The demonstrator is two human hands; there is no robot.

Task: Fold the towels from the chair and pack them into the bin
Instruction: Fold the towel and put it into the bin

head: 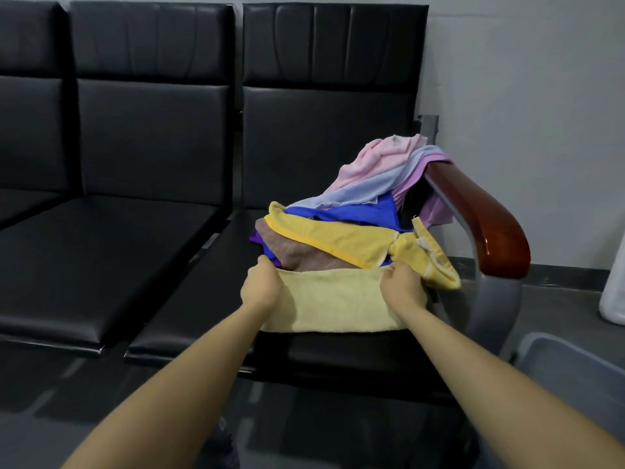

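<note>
My left hand (262, 286) and right hand (402, 286) each pinch a far corner of the pale yellow towel (333, 304), folded flat on the chair seat (203, 299). Behind it, the towel pile (355, 214) reaches the armrest (480, 211). Bin (575, 374) at lower right.

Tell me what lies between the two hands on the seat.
In the head view, the pale yellow towel spans the gap: the left hand and right hand each grip its far edge. Just beyond that edge sits the unfolded towel pile.
</note>
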